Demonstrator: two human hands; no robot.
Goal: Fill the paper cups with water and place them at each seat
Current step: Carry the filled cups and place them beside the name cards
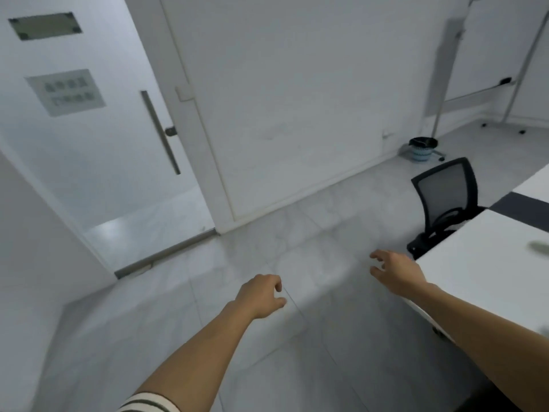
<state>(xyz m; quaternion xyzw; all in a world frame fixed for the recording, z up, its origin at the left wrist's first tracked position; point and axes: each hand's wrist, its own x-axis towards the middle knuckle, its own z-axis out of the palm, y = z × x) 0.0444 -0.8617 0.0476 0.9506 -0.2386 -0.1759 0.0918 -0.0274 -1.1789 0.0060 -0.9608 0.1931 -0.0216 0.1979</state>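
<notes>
Both my hands reach forward over the pale tiled floor and hold nothing. My left hand (263,295) hangs with loosely curled fingers, low in the middle of the view. My right hand (396,270) has its fingers spread and relaxed, just left of the corner of the white table (487,263). No paper cup shows clearly; a blurred greyish shape (539,248) lies on the table at the right edge, and I cannot tell what it is.
A black mesh office chair (445,197) is tucked at the table's far side. A glass door with a long bar handle (160,132) stands at the left. A small black-lined bin (421,148) sits by the wall, a wheeled whiteboard stand (487,87) behind it.
</notes>
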